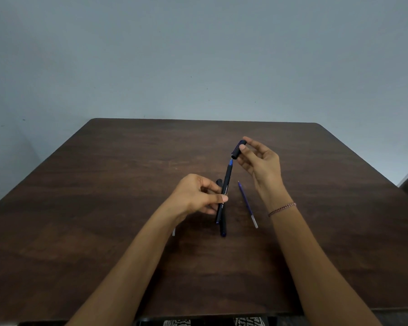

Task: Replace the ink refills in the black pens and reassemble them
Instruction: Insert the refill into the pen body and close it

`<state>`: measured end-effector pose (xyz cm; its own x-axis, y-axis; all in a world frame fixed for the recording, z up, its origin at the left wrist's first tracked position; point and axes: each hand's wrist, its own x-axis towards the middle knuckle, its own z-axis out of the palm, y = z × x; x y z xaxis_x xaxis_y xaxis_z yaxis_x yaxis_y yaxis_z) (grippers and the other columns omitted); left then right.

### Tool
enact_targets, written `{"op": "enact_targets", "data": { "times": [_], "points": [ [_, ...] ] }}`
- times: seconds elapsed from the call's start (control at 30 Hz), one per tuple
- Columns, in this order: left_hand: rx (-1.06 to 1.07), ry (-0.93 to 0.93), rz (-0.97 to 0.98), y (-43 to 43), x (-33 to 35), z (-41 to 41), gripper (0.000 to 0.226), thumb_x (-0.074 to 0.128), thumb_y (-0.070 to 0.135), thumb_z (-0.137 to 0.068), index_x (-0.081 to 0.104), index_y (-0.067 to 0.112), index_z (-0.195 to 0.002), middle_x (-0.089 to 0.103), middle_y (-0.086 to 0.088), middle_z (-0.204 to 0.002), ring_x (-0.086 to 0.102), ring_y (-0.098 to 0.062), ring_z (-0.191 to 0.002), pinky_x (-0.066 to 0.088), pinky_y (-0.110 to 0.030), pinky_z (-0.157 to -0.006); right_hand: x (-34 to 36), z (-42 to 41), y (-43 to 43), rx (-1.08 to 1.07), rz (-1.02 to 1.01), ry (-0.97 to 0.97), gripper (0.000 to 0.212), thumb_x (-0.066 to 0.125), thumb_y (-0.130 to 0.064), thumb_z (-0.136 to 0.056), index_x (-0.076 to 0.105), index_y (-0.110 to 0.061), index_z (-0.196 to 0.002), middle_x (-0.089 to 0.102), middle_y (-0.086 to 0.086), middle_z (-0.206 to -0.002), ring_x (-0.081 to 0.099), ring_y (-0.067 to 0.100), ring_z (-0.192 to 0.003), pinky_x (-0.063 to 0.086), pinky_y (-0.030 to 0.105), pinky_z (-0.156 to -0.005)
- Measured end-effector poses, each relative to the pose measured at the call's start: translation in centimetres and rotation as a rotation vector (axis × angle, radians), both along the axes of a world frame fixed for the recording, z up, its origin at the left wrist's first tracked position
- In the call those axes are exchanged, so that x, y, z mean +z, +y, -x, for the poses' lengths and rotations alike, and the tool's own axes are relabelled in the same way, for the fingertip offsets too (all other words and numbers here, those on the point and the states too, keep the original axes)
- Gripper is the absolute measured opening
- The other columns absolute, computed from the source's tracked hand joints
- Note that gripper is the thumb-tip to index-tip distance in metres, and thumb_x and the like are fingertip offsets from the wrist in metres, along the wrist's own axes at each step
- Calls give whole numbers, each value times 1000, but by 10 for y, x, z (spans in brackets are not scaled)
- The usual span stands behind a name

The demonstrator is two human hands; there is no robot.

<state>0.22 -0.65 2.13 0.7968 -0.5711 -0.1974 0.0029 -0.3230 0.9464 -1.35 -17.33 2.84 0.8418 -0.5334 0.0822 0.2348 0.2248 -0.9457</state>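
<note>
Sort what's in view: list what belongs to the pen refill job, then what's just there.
Part of the job:
- black pen barrel, held in the left hand
- pen cap, held in the right hand
- second black pen, lying on the table
- loose ink refill
- pale tube end beside the left forearm, possibly another refill

Just there:
- wooden table
- beaded bracelet

The bench point(104, 208) is dark brown with a wood grain pattern. The wall point(198, 55) behind it is pale grey-blue with a few small dark specks. The pen point(224, 194) in the left hand point(196, 196) is black with small white print on its barrel and a blue tip. The cap point(238, 149) in the right hand point(259, 165) is black with a dark blue clip. A second pen point(222, 228) lying on the bench is black with a blue end. The refill point(247, 203) is dark blue with a clear, whitish end. The bracelet point(282, 209) on the right wrist is braided, red and pale.
</note>
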Motion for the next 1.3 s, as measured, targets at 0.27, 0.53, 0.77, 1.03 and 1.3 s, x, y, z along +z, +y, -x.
{"op": "enact_targets", "data": {
  "times": [0.27, 0.53, 0.77, 1.03, 1.3],
  "points": [
    [5, -12, 6, 1, 1, 0, 16, 74, 9, -75, 67, 9, -89, 67, -4, -71, 66, -6, -54, 54, -19, -50, -2, -1, 4, 128, 130, 44, 22, 62, -5, -86, 63, -12, -106, 68, 4, -86, 69, 9, -74, 54, 16, -64],
    [78, -5, 30, 1, 0, -1, 18, 74, 9, -76, 67, 4, -92, 65, -4, -67, 65, -5, -52, 54, -19, -50, -2, 0, 5, 280, 251, 97, 47, 69, -10, -81, 55, -20, -124, 66, 2, -83, 67, 10, -80, 53, 19, -66],
    [157, -11, 93, 2, 3, -1, 23, 71, 6, -78, 66, 1, -100, 65, -5, -69, 65, -3, -51, 53, -17, -48, -3, 2, 7, 496, 396, 121, 73, 79, -5, -68, 47, -36, -126, 64, 7, -89, 67, 14, -75, 53, 22, -68],
    [179, -69, 95, 0, 3, 3, 16, 69, 5, -79, 67, 3, -95, 65, -7, -76, 64, -10, -63, 53, -17, -48, -7, 1, 5, 496, 370, 87, 76, 78, 0, -65, 46, -33, -125, 64, 4, -78, 67, 11, -67, 53, 21, -68],
    [215, -100, 99, -3, -1, 2, 8, 72, 5, -77, 67, 10, -80, 66, -4, -68, 64, -9, -55, 53, -19, -47, -8, 1, 6, 475, 292, 103, 71, 75, 6, -67, 51, -31, -122, 68, 9, -78, 67, 15, -64, 55, 24, -62]
  ]
}}
